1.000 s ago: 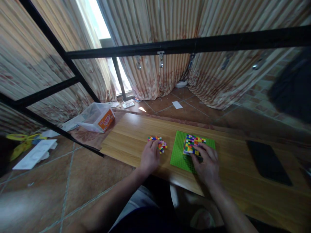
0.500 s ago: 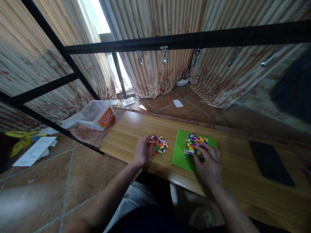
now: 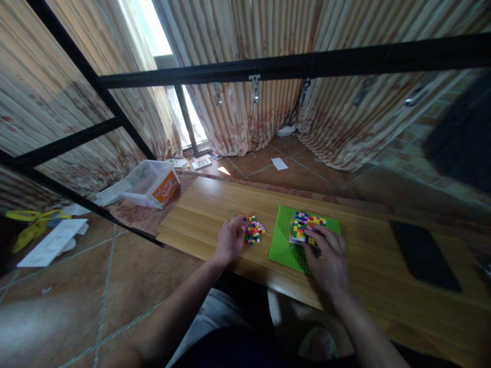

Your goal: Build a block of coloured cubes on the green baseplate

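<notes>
My left hand [image 3: 231,239] is curled closed at the left side of a loose pile of small coloured toy bricks [image 3: 255,231]; whatever its fingertips hold is hidden. On a green studded baseplate [image 3: 280,240] sits a flat-topped block of many-coloured toy bricks [image 3: 301,225]. My right hand [image 3: 330,255] is closed at the near right part of this block, index finger on top and thumb against its near side. Its palm covers part of the baseplate.
The wooden table [image 3: 207,204] carries a dark flat tablet-like thing [image 3: 425,255] on the right. Beyond its left end stands a clear plastic bin [image 3: 148,184] with an orange label. A black metal bar [image 3: 268,69] crosses above, before the curtains [image 3: 268,112].
My left hand has moved slightly right and down over the edge of the brick pile, its fingers more curled. My right hand stays at the block. The whole view has shifted a little.
</notes>
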`<state>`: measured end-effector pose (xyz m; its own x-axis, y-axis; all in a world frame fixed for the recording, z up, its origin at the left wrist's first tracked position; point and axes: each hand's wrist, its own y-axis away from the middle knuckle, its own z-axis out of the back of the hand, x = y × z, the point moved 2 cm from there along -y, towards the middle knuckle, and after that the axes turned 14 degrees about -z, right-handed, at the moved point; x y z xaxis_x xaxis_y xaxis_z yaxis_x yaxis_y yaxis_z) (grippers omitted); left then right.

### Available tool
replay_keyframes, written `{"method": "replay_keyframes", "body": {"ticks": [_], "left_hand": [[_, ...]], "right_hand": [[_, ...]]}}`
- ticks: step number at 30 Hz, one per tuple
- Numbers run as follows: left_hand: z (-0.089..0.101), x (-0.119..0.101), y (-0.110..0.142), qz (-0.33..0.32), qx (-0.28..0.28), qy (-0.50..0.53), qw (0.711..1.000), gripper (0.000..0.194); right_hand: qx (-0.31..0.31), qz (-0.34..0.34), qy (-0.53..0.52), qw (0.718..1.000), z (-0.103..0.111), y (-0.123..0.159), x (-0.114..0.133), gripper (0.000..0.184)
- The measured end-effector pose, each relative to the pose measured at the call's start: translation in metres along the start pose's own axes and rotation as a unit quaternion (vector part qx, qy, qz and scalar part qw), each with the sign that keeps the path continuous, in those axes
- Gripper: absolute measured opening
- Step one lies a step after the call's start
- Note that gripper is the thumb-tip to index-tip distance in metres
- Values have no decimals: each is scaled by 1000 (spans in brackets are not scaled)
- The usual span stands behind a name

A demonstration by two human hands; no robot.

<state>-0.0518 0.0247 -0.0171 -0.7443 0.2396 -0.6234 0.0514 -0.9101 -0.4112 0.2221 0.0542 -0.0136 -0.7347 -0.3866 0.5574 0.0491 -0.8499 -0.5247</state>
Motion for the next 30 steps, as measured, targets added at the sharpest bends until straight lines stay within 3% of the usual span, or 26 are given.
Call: {"method": "replay_keyframes", "body": {"ticks": [5,11,18,22,25,30], "left_hand": [[9,6,-25,-58,35,-142,988,40],[5,16,-41,-65,119,-178,974,26],[10,13,-33,-73,94,-166,979,19],[18,-8,-23,-56,59,-96,992,22],[18,-26,-18,-33,75,13,997,21],[5,-43,-19,-4,92,148,985,17]], "right_hand": [[1,-2,-5,1000,-1,0,-1,27],[7,-6,-9,1000,-1,0,-1,28],[5,-13,0,1000,0,-1,1,27],[-14,-12,-8,1000,4,-2,8,24],[-29,-5,-14,999,7,-1,18,22],[6,4,-52,999,9,4,35,23]]}}
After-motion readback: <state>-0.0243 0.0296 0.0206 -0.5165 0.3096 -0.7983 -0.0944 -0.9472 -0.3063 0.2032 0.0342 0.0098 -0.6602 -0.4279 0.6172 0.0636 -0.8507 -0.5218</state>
